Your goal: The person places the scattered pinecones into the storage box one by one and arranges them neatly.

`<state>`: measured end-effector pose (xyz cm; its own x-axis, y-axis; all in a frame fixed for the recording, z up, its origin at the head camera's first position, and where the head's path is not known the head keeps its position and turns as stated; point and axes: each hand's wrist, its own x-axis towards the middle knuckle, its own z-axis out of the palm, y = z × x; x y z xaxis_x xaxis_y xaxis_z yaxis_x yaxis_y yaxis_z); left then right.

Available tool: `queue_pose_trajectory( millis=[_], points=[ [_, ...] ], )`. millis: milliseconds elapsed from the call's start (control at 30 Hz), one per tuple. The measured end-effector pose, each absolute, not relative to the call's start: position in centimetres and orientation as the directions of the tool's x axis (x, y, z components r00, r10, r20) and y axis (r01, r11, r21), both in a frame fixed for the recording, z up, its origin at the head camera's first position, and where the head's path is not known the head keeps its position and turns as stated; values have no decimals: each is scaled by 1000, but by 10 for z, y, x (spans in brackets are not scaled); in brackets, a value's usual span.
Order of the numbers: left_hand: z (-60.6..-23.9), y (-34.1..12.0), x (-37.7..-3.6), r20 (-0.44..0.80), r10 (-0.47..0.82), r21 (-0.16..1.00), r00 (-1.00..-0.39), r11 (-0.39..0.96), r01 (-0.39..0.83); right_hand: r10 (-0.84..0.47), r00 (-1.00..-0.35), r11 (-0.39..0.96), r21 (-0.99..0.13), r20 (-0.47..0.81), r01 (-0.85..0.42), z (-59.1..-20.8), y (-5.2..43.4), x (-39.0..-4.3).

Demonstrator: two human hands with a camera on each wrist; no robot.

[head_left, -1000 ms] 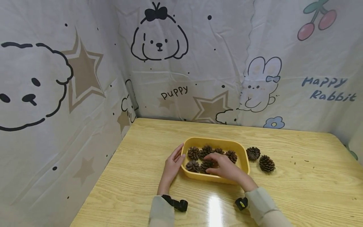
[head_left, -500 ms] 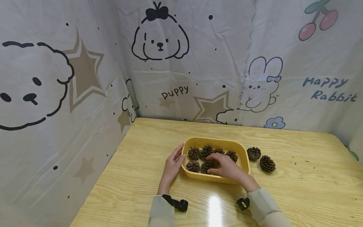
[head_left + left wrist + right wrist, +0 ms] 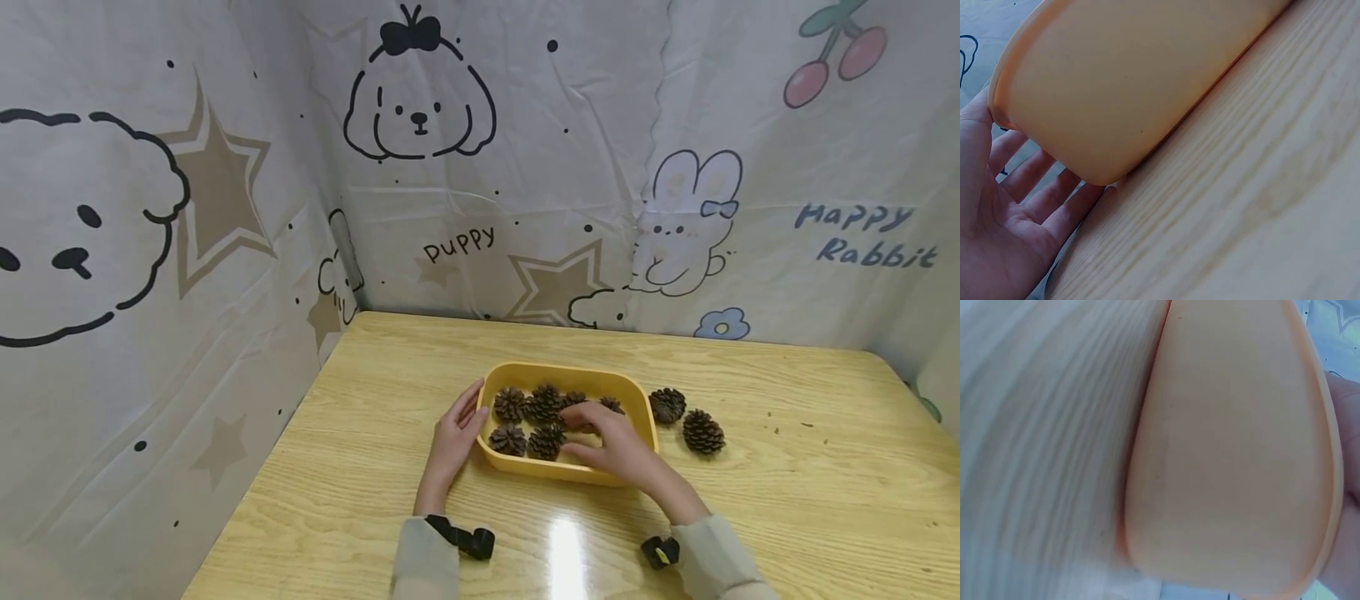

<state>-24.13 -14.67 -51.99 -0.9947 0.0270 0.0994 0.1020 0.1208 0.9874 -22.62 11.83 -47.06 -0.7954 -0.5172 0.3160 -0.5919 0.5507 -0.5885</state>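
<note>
A yellow plastic tray [image 3: 566,472] with rounded corners stands on the wooden table, several brown pine cones inside it. My left hand [image 3: 455,437] holds the tray's left end, thumb at the rim and fingers along the outside wall, as the left wrist view shows too. Over the tray's right half is my right hand [image 3: 611,446], thumb and fingers parted. Just left of its fingertips, in the front row, sits a pine cone [image 3: 545,442]. Another pine cone [image 3: 611,405] at the back is partly covered by that hand. The right wrist view mainly shows the tray's outer wall [image 3: 1229,444].
Outside the tray, two pine cones lie to its right, one cone [image 3: 667,406] close by the rim and another cone [image 3: 703,432] nearer me. Small brown bits [image 3: 808,425] are scattered farther right. A printed cloth [image 3: 450,192] hangs behind and at the left.
My right hand has drawn back to the right, off the front-row pine cone, which now shows more fully. My left hand and the tray stay in place.
</note>
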Motion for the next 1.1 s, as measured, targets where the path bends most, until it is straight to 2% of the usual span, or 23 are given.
queue_pose_trajectory(
  millis=[133,567,833,1100],
  points=[
    [-521,-147,-242,108,31,987,-994,118,111,-468,-778,529,-572,419,-626,-472,128,-222],
    [-519,-147,-240,92,39,990,-995,103,96,-273,-717,496,-544,642,-677,-475,157,-211],
    [-493,-146,-226,88,53,988,-995,120,94,-169,-744,583,-543,646,-604,-477,182,-209],
    [-519,-147,-240,91,44,990,-995,102,95,-67,-792,641,-582,607,-501,-477,204,-205]
  ],
)
